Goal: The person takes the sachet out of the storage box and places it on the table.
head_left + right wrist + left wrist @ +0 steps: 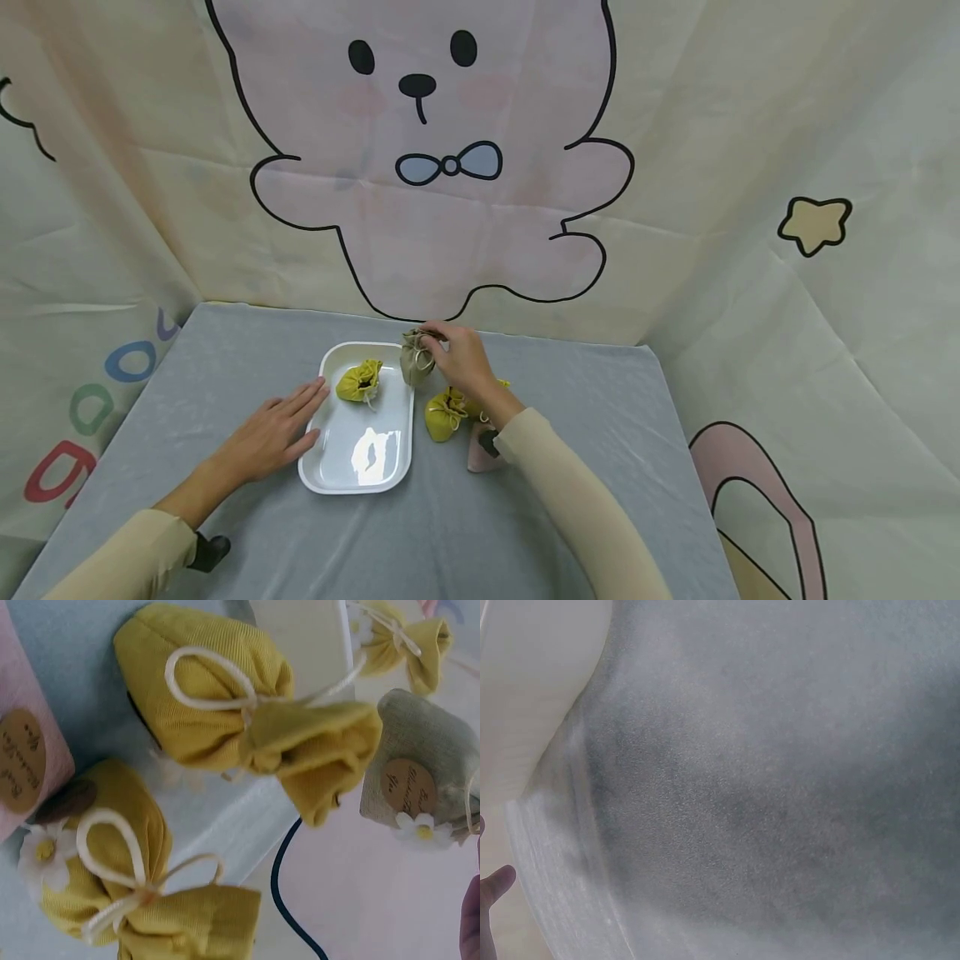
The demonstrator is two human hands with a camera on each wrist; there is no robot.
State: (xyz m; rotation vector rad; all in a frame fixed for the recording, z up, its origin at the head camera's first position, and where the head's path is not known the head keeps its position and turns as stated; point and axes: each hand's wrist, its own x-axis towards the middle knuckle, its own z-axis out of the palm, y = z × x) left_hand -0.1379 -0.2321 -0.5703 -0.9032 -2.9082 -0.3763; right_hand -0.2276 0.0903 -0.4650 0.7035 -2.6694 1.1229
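Note:
By its gathered neck, my right hand (467, 365) pinches a grey-green drawstring pouch (415, 363) above the right rim of a white tray (341, 467). The right wrist view shows a round brown label and a white flower on this pouch (431, 739). A yellow drawstring pouch (357, 382) sits in the upper part of the tray. My left hand (273, 433) has its fingers extended and touches the tray's left rim. In the left wrist view only a little of that hand shows, beside the tray's side wall (540, 682).
Right of the tray lies a yellow pouch (442, 417), with a second yellow pouch (187, 922) close by, mostly behind my right forearm in the head view. A pink pouch (480, 460) lies nearer me. Grey cloth (360, 550) covers the table; a printed curtain (705, 275) stands behind.

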